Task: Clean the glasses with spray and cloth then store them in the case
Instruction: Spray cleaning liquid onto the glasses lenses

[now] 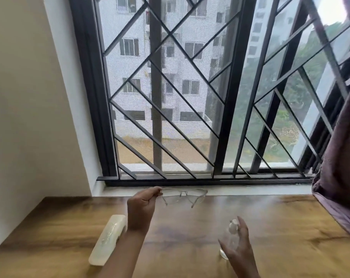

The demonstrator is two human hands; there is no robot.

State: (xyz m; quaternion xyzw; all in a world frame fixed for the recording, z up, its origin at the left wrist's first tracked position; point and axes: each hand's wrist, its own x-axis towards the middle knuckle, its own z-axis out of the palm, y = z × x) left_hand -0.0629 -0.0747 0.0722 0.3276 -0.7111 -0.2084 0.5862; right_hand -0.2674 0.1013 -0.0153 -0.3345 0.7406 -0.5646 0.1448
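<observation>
My left hand (141, 207) pinches the left end of a pair of clear-framed glasses (183, 196) and holds them up over the far side of the wooden table (280, 233). A small clear spray bottle (232, 227) with a white nozzle stands on the table at the right. My right hand (237, 249) is curled around it with fingers apart; the bottle shows between thumb and fingers, and whether the hand grips it is unclear. A pale translucent glasses case (108, 239) lies shut on the table, left of my left forearm. No cloth is in view.
A barred, dark-framed window (170, 97) rises straight behind the table, with a white sill (250, 190) at its foot. A purple curtain (338, 177) hangs at the right and drapes over the table's right corner. A cream wall stands at the left.
</observation>
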